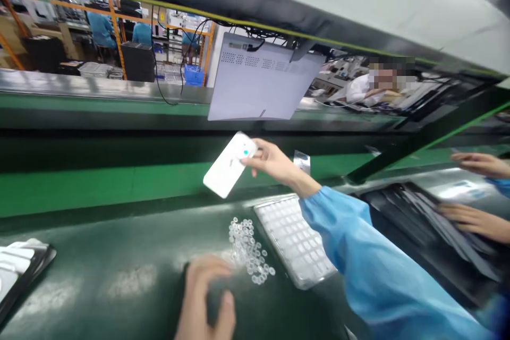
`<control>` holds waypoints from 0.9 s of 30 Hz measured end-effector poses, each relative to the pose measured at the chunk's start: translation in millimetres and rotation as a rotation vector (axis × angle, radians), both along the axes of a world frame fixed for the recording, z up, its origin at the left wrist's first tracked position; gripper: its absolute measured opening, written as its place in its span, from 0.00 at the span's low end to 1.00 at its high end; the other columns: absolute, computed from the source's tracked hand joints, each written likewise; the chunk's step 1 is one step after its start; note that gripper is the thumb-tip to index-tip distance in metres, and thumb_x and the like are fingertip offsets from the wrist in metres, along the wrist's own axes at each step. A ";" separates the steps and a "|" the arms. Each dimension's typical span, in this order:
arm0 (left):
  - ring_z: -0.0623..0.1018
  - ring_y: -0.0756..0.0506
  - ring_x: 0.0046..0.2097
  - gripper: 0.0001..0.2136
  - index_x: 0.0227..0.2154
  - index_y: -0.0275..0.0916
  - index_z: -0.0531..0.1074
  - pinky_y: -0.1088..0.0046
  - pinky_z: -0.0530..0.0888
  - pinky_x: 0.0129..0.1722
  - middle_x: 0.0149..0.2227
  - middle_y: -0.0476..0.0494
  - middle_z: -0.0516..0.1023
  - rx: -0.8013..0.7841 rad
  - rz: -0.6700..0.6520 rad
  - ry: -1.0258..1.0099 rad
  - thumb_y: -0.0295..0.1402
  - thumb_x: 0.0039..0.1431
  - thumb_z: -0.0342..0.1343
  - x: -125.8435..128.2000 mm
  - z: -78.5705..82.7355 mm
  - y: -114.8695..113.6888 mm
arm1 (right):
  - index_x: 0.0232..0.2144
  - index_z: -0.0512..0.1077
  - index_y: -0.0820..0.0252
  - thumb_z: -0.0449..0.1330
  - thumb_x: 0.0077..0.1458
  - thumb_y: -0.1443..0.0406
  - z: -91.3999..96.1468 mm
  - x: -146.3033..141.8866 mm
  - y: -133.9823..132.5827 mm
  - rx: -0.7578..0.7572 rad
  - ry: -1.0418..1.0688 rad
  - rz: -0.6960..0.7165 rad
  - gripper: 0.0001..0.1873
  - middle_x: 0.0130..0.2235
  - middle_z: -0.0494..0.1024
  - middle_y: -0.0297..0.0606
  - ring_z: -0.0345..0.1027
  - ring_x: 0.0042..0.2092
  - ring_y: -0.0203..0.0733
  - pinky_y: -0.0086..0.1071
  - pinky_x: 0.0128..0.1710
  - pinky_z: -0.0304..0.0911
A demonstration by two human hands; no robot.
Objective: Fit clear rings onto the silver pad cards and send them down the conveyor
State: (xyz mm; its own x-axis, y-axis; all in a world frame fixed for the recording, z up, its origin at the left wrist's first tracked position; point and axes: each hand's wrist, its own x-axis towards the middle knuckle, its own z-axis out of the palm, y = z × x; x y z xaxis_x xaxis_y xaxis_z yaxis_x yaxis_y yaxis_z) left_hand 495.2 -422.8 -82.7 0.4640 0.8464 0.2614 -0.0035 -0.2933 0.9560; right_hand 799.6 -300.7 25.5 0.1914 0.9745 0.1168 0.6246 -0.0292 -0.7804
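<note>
My right hand, in a blue sleeve, pinches one corner of a white phone-shaped panel between thumb and fingers. The panel is tilted above the bench and has a small teal dot near the held end. My left hand is low in the middle of the view, blurred, with thumb and fingers apart and nothing visible between them. Just beyond it lies a loose pile of small clear discs. A clear tray with rows of white pockets lies under my right forearm.
White panels lie stacked on a black tray at the left edge. A monitor hangs ahead below a shelf. At the right, a co-worker's hands are at dark trays. A green post slants up nearby.
</note>
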 end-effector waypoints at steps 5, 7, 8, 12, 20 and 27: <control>0.77 0.38 0.54 0.28 0.62 0.38 0.63 0.62 0.76 0.50 0.55 0.33 0.75 -0.313 0.029 -0.121 0.40 0.63 0.62 -31.2 27.4 39.7 | 0.63 0.59 0.57 0.66 0.61 0.62 -18.7 -104.3 -100.6 -0.150 0.417 0.495 0.32 0.37 0.83 0.37 0.78 0.31 0.39 0.28 0.24 0.73; 0.80 0.41 0.43 0.22 0.50 0.34 0.72 0.67 0.77 0.42 0.43 0.37 0.80 -0.470 -0.110 -0.099 0.43 0.59 0.65 -37.8 28.4 41.2 | 0.63 0.58 0.55 0.63 0.64 0.64 -30.1 -137.2 -123.4 -0.161 0.381 0.518 0.29 0.38 0.82 0.36 0.79 0.35 0.39 0.29 0.29 0.76; 0.79 0.44 0.38 0.18 0.43 0.33 0.74 0.69 0.76 0.38 0.38 0.40 0.81 -0.522 -0.128 -0.077 0.43 0.58 0.66 -40.9 26.9 40.1 | 0.64 0.58 0.54 0.62 0.65 0.66 -35.9 -149.7 -130.5 -0.142 0.354 0.498 0.29 0.38 0.81 0.35 0.79 0.36 0.39 0.30 0.32 0.77; 0.79 0.47 0.33 0.14 0.37 0.34 0.76 0.72 0.75 0.34 0.33 0.44 0.81 -0.696 -0.061 -0.178 0.39 0.55 0.67 -54.9 19.0 34.6 | 0.60 0.60 0.54 0.66 0.61 0.65 -57.2 -180.3 -142.5 0.065 0.288 0.235 0.29 0.44 0.78 0.38 0.78 0.35 0.38 0.30 0.31 0.76; 0.73 0.50 0.27 0.08 0.28 0.35 0.73 0.77 0.69 0.27 0.26 0.49 0.75 -0.649 -0.034 -0.240 0.35 0.55 0.64 -63.4 16.1 33.6 | 0.50 0.75 0.53 0.62 0.63 0.73 -75.3 -218.0 -160.6 0.459 -0.067 0.069 0.15 0.33 0.76 0.35 0.70 0.31 0.39 0.33 0.27 0.68; 0.76 0.47 0.35 0.08 0.35 0.34 0.78 0.74 0.72 0.35 0.34 0.46 0.80 -0.505 -0.061 -0.187 0.35 0.61 0.61 -61.3 13.4 30.1 | 0.53 0.77 0.51 0.58 0.65 0.76 -80.7 -221.9 -158.9 0.490 -0.249 0.089 0.20 0.41 0.79 0.41 0.76 0.38 0.41 0.36 0.35 0.76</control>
